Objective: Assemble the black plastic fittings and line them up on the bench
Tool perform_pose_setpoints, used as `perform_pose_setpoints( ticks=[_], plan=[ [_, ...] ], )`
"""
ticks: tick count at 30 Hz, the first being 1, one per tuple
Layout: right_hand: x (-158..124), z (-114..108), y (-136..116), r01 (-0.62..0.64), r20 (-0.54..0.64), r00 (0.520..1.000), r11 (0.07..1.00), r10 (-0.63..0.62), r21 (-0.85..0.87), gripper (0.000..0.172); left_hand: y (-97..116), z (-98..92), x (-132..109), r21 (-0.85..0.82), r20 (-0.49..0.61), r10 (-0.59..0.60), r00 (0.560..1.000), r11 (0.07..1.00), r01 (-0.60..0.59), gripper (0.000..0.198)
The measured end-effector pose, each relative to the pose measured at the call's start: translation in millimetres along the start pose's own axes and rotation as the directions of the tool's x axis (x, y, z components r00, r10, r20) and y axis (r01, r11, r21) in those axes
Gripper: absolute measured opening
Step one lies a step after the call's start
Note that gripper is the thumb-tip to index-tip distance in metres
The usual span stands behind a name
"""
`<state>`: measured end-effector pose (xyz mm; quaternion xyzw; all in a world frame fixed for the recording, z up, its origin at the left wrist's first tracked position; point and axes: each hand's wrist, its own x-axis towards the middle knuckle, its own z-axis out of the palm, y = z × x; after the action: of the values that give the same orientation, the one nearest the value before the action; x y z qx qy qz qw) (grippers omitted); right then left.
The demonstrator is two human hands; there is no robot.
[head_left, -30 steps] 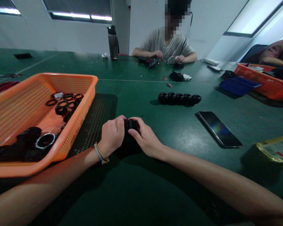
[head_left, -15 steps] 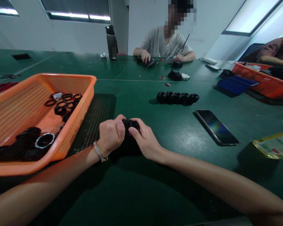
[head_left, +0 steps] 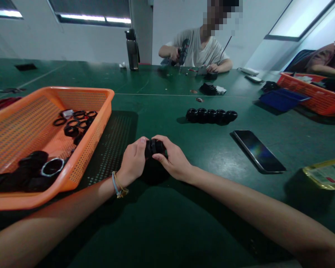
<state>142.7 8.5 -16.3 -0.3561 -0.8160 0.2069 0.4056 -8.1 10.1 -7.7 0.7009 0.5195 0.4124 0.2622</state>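
Both of my hands meet over the green table [head_left: 167, 219] near its middle. My left hand [head_left: 134, 162] and my right hand [head_left: 173, 160] are closed from either side on a small black round part [head_left: 154, 146] held between their fingertips. To the left stands an orange mesh basket [head_left: 44, 100] with several black rings [head_left: 77, 120] and black round parts [head_left: 30, 167] inside. A row of several finished black parts [head_left: 211, 115] lies on the table beyond my hands.
A dark phone [head_left: 258, 150] lies to the right. A yellow-rimmed tray [head_left: 326, 173] sits at the right edge. Farther back are a blue tray [head_left: 281, 99], another orange basket [head_left: 315, 95], a metal bottle [head_left: 132, 46], and a person holding a power screwdriver [head_left: 183, 52].
My hands have turned slightly on the black part and stayed in place. The person across the table has lifted a power screwdriver off the table.
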Motion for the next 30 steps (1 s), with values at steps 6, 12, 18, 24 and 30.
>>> perform_pose_setpoints(
  ticks=[6, 12, 18, 24, 30],
  plan=[
    [-2, 3, -3, -0.041, 0.005, 0.999, 0.999, 0.041, -0.002, 0.036, -1, 0.3, -1, 0.046, -0.045, 0.016, 0.999, 0.999, -0.014, 0.042],
    [-6, 6, -14, -0.11, -0.056, 0.992, 0.994, 0.111, 0.008, 0.032, 6, -4.4, -5, 0.237, -0.036, 0.093, 0.995, 0.968, -0.082, 0.05],
    [-8, 8, -22, -0.18, -0.066, 0.981, 0.982, 0.184, 0.061, 0.029, 8, -5.4, -6, 0.321, -0.036, 0.15, 0.988, 0.938, -0.131, 0.052],
    [-9, 8, -31, -0.304, -0.081, 0.944, 0.939, 0.32, 0.161, 0.026, 7, -7.5, -7, 0.416, -0.025, 0.235, 0.972, 0.886, -0.203, 0.053],
    [-9, 10, -39, -0.395, -0.066, 0.9, 0.871, 0.43, 0.291, 0.025, 4, -10.8, -4, 0.525, 0.005, 0.378, 0.926, 0.787, -0.324, 0.055]
  ],
)
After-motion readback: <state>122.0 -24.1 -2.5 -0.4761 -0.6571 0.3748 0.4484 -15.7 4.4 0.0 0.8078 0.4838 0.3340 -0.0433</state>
